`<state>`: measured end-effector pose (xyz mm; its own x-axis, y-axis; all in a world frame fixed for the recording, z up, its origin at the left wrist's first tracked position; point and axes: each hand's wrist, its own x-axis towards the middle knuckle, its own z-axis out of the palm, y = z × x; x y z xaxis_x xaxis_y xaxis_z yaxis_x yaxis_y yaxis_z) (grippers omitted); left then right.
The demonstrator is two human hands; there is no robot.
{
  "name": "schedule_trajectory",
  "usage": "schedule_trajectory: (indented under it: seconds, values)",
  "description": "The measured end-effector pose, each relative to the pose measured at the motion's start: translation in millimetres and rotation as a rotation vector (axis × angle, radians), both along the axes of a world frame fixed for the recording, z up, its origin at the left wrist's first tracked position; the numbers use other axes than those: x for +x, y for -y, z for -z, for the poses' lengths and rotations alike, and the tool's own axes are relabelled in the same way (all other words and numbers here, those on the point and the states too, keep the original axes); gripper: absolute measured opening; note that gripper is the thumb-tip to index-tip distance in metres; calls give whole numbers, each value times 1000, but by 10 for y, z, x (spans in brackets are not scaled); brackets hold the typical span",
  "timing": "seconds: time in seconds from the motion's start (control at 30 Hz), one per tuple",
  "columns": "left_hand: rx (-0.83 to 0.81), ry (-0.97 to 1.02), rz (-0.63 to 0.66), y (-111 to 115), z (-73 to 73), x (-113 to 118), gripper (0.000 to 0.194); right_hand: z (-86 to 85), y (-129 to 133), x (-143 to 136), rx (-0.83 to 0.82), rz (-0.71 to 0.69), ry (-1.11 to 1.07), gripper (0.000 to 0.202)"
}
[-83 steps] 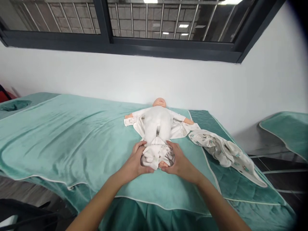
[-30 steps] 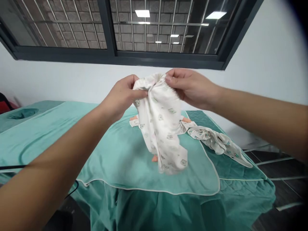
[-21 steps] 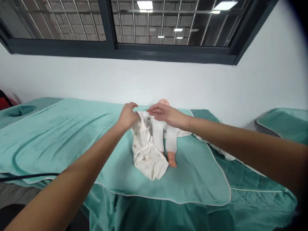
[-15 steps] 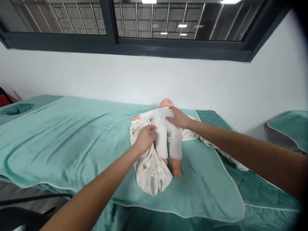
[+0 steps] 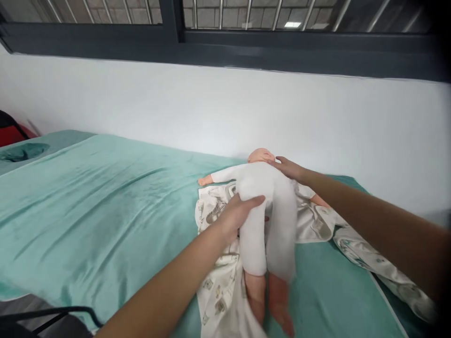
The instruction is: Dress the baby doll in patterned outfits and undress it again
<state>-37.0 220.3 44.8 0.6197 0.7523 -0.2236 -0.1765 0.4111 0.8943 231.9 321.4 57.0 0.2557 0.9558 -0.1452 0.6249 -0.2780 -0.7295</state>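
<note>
A baby doll [image 5: 259, 180] in a white long-sleeved, long-legged suit lies with its head toward the wall and bare feet toward me. My left hand [image 5: 234, 216] grips the doll's thigh on the left side, thumb on top; a fingertip shows between the legs. At the doll's shoulder and neck, my right hand [image 5: 289, 169] has its thumb on the front, other fingers beside the head and partly hidden. Printed white baby clothing [image 5: 223, 286] is spread under and beside the doll, its lower part hanging toward me past the left leg.
A green sheet [image 5: 116, 202] covers the bed-like surface. More printed white cloth [image 5: 384, 267] lies bunched at the right. Behind are a white wall [image 5: 158, 103] and a dark window frame [image 5: 282, 51]. A black bar [image 5: 52, 312] juts in at lower left; a red item [image 5: 12, 135] is at far left.
My left hand has moved from beside the doll's hip to a grip on its thigh. My right hand has gone from its chest to its shoulder and neck. The view is closer.
</note>
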Motion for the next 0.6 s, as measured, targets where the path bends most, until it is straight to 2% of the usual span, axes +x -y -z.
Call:
schedule_trajectory:
  seconds: [0.1, 0.2, 0.33, 0.47, 0.53, 0.6]
  values:
    - [79, -32, -7, -262, -157, -355, 71, -139, -273, -236, 20, -49, -80, 109]
    - [141, -90, -49, -520, -200, -857, 67, -218, -563, -656, 56, -135, -102, 106]
    - [193, -186, -115, -758, -123, -1526, 55, -244, -882, -1390, 86, -251, -102, 94]
    - [221, -284, -130, -879, -29, -2012, 52, -200, -1090, -2043, 184, -387, -46, 76]
    - [243, -354, -148, -923, 12, -2177, 53, -145, -1149, -2237, 202, -424, 26, 74]
    - [294, -453, -174, -961, 41, -2290, 54, -68, -1161, -2291, 179, -423, 90, 79]
